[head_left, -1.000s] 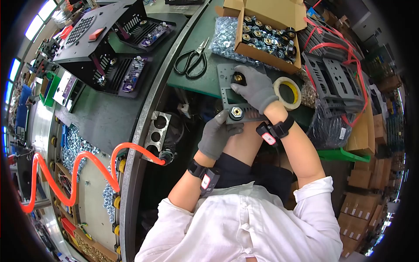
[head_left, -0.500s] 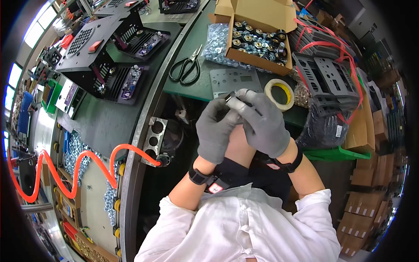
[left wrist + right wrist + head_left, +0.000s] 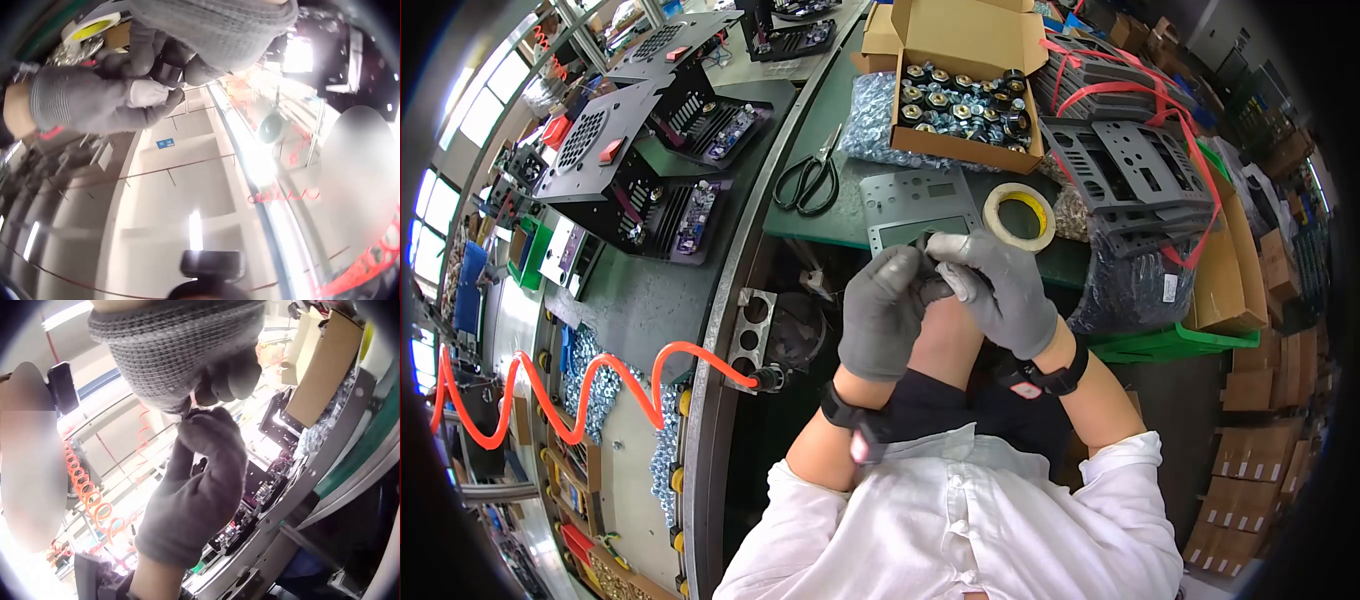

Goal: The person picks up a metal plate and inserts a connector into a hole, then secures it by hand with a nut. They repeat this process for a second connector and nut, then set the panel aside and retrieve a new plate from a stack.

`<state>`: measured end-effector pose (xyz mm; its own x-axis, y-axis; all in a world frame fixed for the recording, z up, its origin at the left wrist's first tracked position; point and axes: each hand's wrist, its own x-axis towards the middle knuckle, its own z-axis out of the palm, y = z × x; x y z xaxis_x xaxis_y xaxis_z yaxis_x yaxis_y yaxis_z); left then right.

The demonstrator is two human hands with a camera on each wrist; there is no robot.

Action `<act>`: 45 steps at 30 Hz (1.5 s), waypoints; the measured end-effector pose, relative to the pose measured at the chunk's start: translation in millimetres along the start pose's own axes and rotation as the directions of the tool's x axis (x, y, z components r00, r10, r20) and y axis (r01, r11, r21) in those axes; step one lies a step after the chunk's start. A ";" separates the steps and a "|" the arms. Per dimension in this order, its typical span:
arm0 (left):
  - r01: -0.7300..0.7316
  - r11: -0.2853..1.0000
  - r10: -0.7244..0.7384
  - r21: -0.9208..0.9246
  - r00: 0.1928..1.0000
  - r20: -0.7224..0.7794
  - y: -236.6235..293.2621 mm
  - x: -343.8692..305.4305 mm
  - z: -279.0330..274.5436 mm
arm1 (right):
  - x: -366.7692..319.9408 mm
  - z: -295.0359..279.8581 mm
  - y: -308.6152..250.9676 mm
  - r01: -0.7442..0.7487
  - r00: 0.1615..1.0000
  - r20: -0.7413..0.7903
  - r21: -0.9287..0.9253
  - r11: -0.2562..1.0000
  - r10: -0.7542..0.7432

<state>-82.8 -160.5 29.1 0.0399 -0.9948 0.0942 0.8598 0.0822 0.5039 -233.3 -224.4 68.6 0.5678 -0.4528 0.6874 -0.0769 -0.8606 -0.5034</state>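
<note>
Two grey-gloved hands meet over the lap at the bench's near edge. A small black round part (image 3: 169, 73) is held between their fingertips, seen best in the left wrist view. The left hand (image 3: 882, 315) pinches it from one side, and the right hand (image 3: 1005, 295) grips it from the other with bent fingers. Gloves hide most of the part in the head view. Just beyond the fingers, a grey metal plate (image 3: 908, 190) with holes and a rectangular cutout lies on the green bench.
Behind the plate are black-handled scissors (image 3: 808, 186), a tape roll (image 3: 992, 220) and an open carton (image 3: 975, 152) of black-and-brass parts. Strapped grey brackets (image 3: 1135, 175) stand at right. Black housings (image 3: 605, 165) and a coiled orange hose (image 3: 662, 372) are at left.
The hands have left the plate and come together nearer the body, the black part now between their fingers. The plate rests farther onto the bench. The head view has shifted slightly.
</note>
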 end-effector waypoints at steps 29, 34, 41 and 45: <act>0.147 0.957 -0.127 -0.251 0.988 0.093 -18.9 17.2 -2.7 | 2.7 -16.3 7.1 -0.266 0.952 -0.153 0.007 0.964 0.263; 0.113 0.969 -0.097 -0.221 0.992 0.082 -20.2 17.9 -3.3 | -5.2 -19.0 7.1 -0.401 0.908 -0.043 0.190 0.896 0.416; 0.145 0.981 -0.144 -0.129 0.989 0.020 -29.1 5.5 -12.2 | -12.8 -25.2 0.6 -0.485 0.871 0.069 0.290 0.825 0.487; 0.161 0.984 -0.165 -0.083 0.985 -0.049 -29.9 -3.1 -3.3 | -17.1 -27.1 -7.3 -0.506 0.862 0.115 0.143 0.850 0.494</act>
<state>-106.9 -160.0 10.9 -0.0777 -0.9965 -0.0322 0.8944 -0.0839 0.4393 -264.8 -216.7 74.7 0.5458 -0.7884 0.2838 -0.2353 -0.4693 -0.8511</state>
